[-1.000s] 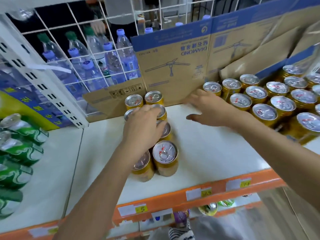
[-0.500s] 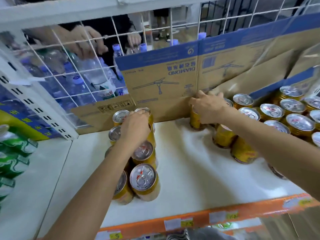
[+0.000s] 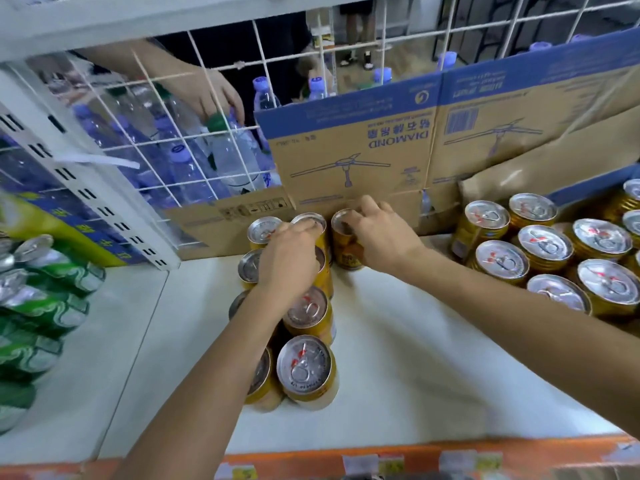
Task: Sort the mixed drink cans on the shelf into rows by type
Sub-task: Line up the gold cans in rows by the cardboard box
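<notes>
**Operator:** What's the biggest thing in front of me?

**Spotter:** The white shelf (image 3: 415, 358) you're leaning over. At your 12 o'clock a cardboard box (image 3: 353, 161) stands against the wire grid (image 3: 239, 65). Its print reads "DIAMOND" upside down, above a fan-like line drawing, with a barcode toward 1 o'clock.

**Operator:** What other stock is there?

**Spotter:** At 3 o'clock there's a cluster of gold cans (image 3: 547, 251), upright, with silver lids and red marks. At 9 o'clock green cans (image 3: 52, 271) lie on their sides. Behind the grid at 11 o'clock are water bottles (image 3: 180, 168) with purple caps, and another person's hand (image 3: 211, 95) is by a green-capped one. The price tags (image 3: 391, 464) on the orange edge at 6 o'clock are too blurred to read.

**Operator:** And my hands?

**Spotter:** Your left hand (image 3: 291, 261) lies palm-down over the double row of gold cans (image 3: 306, 372) in the middle. Its fingers stretch onto the back lids and wrap round none. Your right hand (image 3: 377, 233) grasps one gold can (image 3: 346, 252) from above, fingers clenched over its rim. That can is upright just beside the row's back end, on its 3 o'clock side, close to the box. Its label lettering is unreadable.
</notes>
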Demonstrator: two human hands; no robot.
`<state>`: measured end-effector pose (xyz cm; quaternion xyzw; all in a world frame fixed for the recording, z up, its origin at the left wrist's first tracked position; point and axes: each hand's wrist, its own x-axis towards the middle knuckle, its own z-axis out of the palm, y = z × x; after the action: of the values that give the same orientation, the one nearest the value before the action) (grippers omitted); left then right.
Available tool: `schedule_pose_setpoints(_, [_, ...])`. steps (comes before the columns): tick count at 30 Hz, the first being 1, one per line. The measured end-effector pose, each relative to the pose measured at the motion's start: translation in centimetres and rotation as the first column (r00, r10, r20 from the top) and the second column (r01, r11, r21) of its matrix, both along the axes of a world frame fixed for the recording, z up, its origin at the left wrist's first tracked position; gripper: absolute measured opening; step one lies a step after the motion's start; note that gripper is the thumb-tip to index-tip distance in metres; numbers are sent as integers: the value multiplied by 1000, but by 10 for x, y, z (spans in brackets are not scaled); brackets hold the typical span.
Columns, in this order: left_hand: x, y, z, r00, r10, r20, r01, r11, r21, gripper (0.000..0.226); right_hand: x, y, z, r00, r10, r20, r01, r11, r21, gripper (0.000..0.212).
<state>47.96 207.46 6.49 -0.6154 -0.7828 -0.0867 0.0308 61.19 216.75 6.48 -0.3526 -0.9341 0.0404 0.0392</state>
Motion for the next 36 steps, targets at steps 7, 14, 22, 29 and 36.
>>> schedule_pose_setpoints(7, [-1, 0, -5, 1000, 12, 20, -13, 999, 38, 59, 2, -2, -10, 1000, 4, -27, -2, 996, 91, 48])
schedule_pose_setpoints(14, [0, 1, -5, 1000, 13, 17, -13, 999, 31, 56, 5, 2, -11, 994, 39, -99, -34, 998, 50, 45])
schedule_pose_setpoints(22, [2, -1, -3, 999, 17, 48, -18, 999, 31, 56, 10, 5, -14, 980, 52, -194, -59, 998, -31, 46])
schedule_pose_setpoints(29, [4, -1, -1, 998, 22, 52, -23, 1000, 14, 55, 14, 9, -13, 970, 41, -241, -69, 992, -107, 45])
schedule_pose_setpoints(36, [6, -7, 6, 998, 6, 69, -4, 1000, -26, 58, 22, 4, -3, 978, 31, -206, -46, 997, -69, 50])
